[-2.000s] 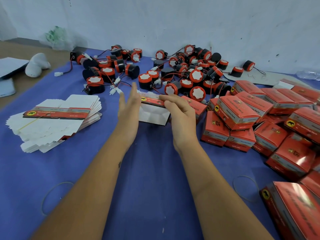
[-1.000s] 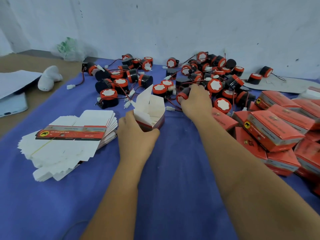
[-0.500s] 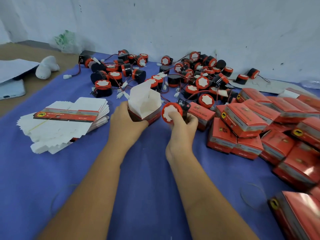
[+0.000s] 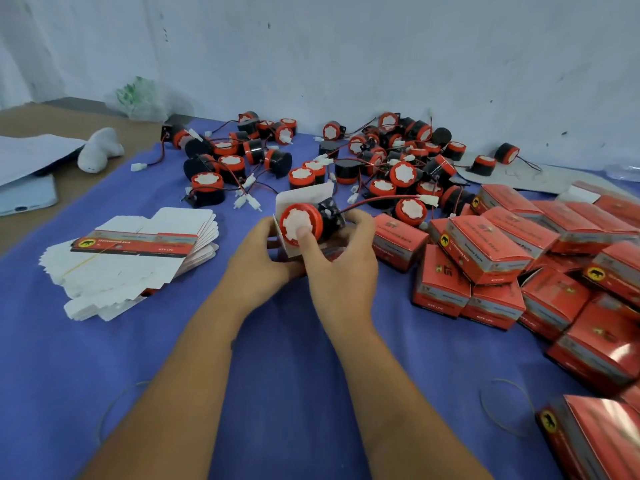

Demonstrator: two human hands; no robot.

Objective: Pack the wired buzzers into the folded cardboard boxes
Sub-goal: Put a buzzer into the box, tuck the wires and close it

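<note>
Gripping buzzer (image 4: 300,223) at box (image 4: 304,197) mouth

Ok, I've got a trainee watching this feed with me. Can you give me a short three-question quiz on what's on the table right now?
1. True or false: the right hand grips a round black buzzer with an orange cap, thumb pressed on its white face.
2. Which side of the hands is the stack of flat unfolded white cardboard blanks on? A) left B) right C) behind them, by the wall
3. Fill in: the left hand holds an open ____ cardboard box.

Key: 1 true. 2 A. 3 white-flapped; it is not yet closed, and the buzzer's red wire trails out toward the loose pile.
</note>
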